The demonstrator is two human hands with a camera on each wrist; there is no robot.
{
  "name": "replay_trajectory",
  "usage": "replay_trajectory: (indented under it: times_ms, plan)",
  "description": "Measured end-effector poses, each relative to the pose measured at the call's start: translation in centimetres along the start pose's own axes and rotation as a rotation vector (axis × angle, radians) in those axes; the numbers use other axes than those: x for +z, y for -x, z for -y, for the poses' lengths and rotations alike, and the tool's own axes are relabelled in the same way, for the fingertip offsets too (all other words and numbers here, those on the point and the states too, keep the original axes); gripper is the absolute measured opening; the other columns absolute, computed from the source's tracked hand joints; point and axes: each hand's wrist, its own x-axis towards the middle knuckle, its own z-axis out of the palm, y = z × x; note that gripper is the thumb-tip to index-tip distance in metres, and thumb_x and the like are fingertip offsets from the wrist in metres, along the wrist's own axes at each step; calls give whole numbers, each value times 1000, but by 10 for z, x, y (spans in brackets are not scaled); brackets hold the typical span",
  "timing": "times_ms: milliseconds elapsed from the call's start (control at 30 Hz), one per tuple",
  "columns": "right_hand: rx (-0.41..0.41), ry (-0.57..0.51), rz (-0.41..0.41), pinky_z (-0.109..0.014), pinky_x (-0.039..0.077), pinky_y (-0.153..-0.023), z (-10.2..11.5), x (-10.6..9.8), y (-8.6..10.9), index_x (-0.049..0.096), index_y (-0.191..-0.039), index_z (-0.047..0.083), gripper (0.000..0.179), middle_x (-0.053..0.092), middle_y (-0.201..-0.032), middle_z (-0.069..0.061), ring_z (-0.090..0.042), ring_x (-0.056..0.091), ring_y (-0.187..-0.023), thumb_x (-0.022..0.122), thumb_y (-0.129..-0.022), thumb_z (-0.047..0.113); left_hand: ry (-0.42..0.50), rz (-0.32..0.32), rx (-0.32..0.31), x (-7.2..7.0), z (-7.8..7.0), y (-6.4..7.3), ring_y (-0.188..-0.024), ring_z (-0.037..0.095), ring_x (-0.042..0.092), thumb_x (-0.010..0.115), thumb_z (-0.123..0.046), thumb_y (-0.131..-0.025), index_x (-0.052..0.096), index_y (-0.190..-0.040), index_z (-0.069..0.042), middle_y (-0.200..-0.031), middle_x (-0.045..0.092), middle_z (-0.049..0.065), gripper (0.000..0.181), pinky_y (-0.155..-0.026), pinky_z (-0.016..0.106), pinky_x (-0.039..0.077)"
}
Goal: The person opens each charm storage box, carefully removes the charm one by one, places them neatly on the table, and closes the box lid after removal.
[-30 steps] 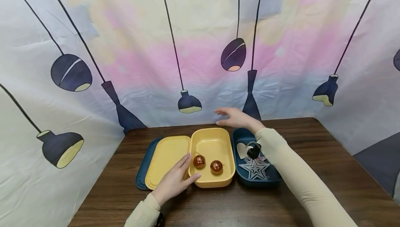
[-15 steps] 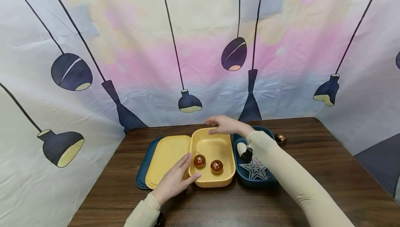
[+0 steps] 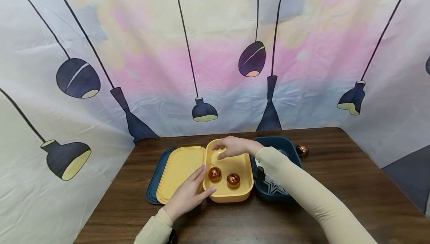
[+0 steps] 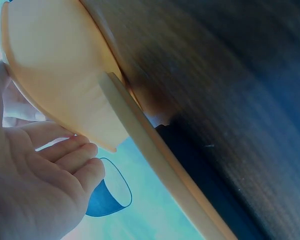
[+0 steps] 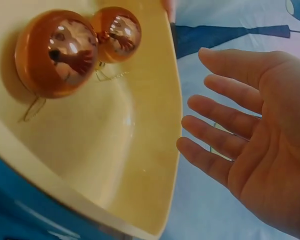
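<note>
Two shiny copper Christmas baubles, one (image 3: 215, 174) on the left and one (image 3: 233, 180) on the right, lie in the near half of a yellow box (image 3: 231, 199). My right hand (image 3: 236, 146) reaches over the far part of this box, above its inside. In the right wrist view its fingers (image 5: 225, 116) are spread and relaxed, holding nothing visible. At the box's near left corner, my left hand (image 3: 188, 193) rests with fairly straight fingers along the side wall. Its thumb lies at the front rim. The left wrist view shows its fingertips (image 4: 92, 167) touching the yellow rim.
A dark blue box (image 3: 279, 139) stands right of the yellow one, holding a silver star (image 3: 273, 186); the right sleeve covers part of it. Another copper bauble (image 3: 302, 151) lies on the wooden table (image 3: 342, 169) beyond. Yellow (image 3: 179, 171) and blue (image 3: 158, 178) lids overlap on the left.
My right hand has come down and towards me, from behind the yellow box to over its inside. The left hand and the baubles have stayed in place.
</note>
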Motion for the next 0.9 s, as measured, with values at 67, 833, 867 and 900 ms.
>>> replay_trajectory:
  times_ms: [67, 833, 867, 900]
  plan:
    - [-14, 3, 14, -44, 45, -105, 0, 4, -2, 60, -139, 8, 46, 61, -138, -9, -31, 56, -127, 68, -98, 26, 3, 2, 4, 0, 0, 0, -146, 30, 35, 55, -65, -95, 37, -154, -1, -161, 32, 15, 89, -113, 50, 37]
    - [-75, -10, 176, -25, 49, -93, 22, 34, -9, 69, -128, 11, 37, 69, -121, -1, -15, 63, -111, 75, -93, 21, -8, -2, 8, 0, 0, 3, -145, 32, 37, 56, -64, -96, 38, -155, -2, -160, 34, 17, 87, -112, 50, 37]
    - [-74, -13, 178, -24, 49, -92, 21, 35, -10, 69, -127, 12, 36, 70, -120, -1, -14, 63, -109, 75, -93, 19, -8, -3, 8, 0, 0, 2, -145, 32, 37, 56, -64, -96, 38, -155, -1, -160, 34, 17, 88, -112, 50, 37]
    - [-77, -13, 181, -24, 49, -92, 21, 36, -10, 69, -127, 12, 36, 70, -119, -1, -14, 63, -108, 76, -92, 17, -9, -5, 8, 0, 1, 2, -145, 32, 37, 56, -64, -96, 38, -155, -1, -160, 34, 17, 88, -112, 51, 37]
